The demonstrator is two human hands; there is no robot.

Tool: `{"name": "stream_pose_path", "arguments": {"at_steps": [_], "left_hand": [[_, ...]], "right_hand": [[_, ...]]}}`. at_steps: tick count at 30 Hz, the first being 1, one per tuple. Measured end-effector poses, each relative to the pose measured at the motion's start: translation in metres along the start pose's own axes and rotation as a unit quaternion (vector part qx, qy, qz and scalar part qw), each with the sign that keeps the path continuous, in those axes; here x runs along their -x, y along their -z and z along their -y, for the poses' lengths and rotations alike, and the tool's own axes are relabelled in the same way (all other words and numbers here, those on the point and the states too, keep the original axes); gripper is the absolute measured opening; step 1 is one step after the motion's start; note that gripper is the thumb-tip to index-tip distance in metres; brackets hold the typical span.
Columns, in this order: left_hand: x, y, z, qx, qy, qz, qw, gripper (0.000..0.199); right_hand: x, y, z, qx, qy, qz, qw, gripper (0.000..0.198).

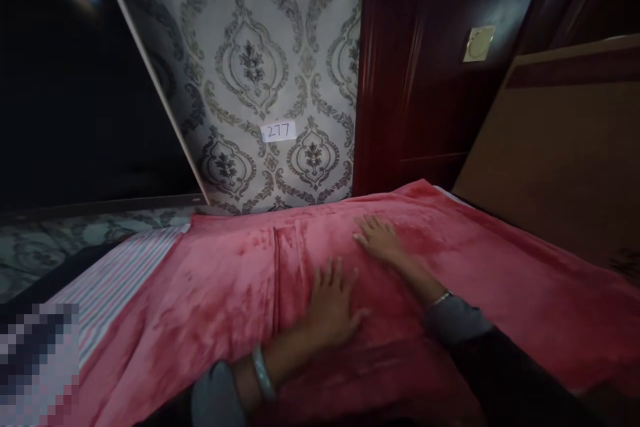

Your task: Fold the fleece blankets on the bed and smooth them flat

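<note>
A plush pink-red blanket [225,280] lies spread before me, with a narrow fold running lengthwise left of its middle. My left hand [333,307] rests palm down on it near the centre, fingers spread and holding nothing. Farther away and to the right, my right hand [379,238] also lies flat on the plush, its fingers stretched out. A pale bangle [263,370] is on my left wrist, and a thin bracelet [442,297] circles the right one. Under the blanket's left edge, a striped cloth [125,273] shows.
A dark screen [90,100] stands at the left. Patterned wallpaper [250,67] behind carries a label [279,131] reading 277. To the right are a dark red wooden panel [430,93] with a square switch plate [479,44] and a large brown board [560,160] beside the blanket.
</note>
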State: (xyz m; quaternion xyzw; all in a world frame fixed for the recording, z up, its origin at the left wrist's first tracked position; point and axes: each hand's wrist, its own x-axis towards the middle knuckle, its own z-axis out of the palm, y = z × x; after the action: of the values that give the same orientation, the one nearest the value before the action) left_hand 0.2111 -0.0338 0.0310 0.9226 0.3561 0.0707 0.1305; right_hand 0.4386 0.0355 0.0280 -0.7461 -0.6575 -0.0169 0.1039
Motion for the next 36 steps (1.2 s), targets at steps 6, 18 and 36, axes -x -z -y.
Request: {"name": "stream_pose_path", "arguments": {"at_steps": [6, 18, 36], "left_hand": [[0.011, -0.043, 0.019, 0.015, -0.015, 0.012, 1.000, 0.076], [-0.079, 0.048, 0.041, 0.005, 0.046, -0.058, 0.997, 0.060], [-0.126, -0.004, 0.119, -0.081, 0.217, -0.042, 0.972, 0.088]], "right_hand": [[-0.012, -0.058, -0.017, 0.027, 0.034, -0.024, 0.999, 0.054], [-0.069, -0.030, -0.015, -0.041, 0.011, 0.014, 0.999, 0.055], [-0.065, -0.049, 0.009, -0.023, -0.038, 0.062, 0.997, 0.061]]}}
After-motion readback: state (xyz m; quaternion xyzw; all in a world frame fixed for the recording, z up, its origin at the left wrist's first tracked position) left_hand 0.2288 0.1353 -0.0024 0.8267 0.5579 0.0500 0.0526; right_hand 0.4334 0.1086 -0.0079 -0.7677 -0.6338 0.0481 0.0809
